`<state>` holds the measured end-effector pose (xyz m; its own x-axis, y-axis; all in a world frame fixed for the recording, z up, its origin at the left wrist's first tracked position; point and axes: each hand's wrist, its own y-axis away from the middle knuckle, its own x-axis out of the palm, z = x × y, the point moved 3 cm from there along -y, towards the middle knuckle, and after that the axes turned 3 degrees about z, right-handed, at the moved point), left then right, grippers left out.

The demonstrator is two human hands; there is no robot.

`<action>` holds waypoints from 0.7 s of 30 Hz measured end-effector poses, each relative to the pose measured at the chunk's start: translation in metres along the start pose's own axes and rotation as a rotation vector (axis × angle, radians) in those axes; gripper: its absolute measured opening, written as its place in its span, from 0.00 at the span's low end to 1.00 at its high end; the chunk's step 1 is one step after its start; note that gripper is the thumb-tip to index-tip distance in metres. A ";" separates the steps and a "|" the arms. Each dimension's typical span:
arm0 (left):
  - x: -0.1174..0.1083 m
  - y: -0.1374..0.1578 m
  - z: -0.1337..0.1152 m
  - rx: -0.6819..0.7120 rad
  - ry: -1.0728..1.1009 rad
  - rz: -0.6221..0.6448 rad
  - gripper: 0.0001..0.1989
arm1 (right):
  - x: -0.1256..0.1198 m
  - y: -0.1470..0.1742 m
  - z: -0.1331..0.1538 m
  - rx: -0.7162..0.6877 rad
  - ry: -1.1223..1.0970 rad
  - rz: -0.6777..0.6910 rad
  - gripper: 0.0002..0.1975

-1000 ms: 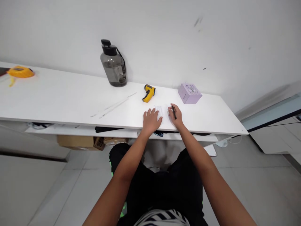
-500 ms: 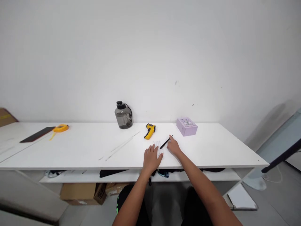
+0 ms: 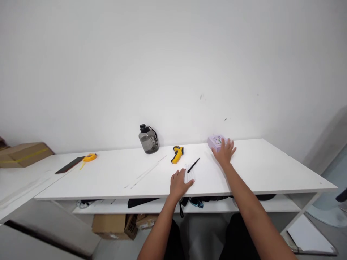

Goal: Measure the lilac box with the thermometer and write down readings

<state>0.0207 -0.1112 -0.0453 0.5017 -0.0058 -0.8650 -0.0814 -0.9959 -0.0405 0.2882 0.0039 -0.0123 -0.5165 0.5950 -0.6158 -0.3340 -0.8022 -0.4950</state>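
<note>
My right hand (image 3: 224, 154) reaches to the small purple box (image 3: 214, 143) by the wall, its fingers spread at the box's right and near sides. Whether they touch it I cannot tell. My left hand (image 3: 178, 184) lies on the white table with fingers apart, beside a pale patch with faint grey lines (image 3: 189, 175), perhaps a slip of paper. Between the hands rests a black pen (image 3: 193, 165), touched by neither. Behind it lies a yellow and black infrared thermometer (image 3: 178, 154).
A grey transparent jug (image 3: 149, 141) stands near the wall. To the left are an orange tape measure (image 3: 89, 157), a dark flat board (image 3: 69, 165) and a cardboard box (image 3: 27, 154). The white table (image 3: 265, 173) has a shelf below, with cardboard boxes (image 3: 110, 224) beneath.
My right hand has let go of the pen and moved right and away from me to the purple box. The pen now lies on the table. The view has shifted left.
</note>
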 end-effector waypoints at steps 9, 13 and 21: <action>-0.003 -0.016 -0.001 -0.010 -0.148 -0.008 0.44 | 0.023 -0.009 -0.045 0.286 0.033 0.111 0.64; -0.021 -0.064 -0.010 -0.065 -0.167 -0.262 0.33 | 0.018 -0.010 -0.042 0.264 -0.011 0.065 0.61; -0.035 -0.145 0.019 -0.345 -0.224 -0.229 0.28 | 0.004 -0.013 -0.043 0.457 -0.392 -0.068 0.58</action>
<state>-0.0011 0.0356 -0.0189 0.2718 0.1992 -0.9415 0.3195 -0.9415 -0.1070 0.3244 0.0184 -0.0346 -0.7056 0.6522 -0.2771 -0.6359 -0.7553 -0.1585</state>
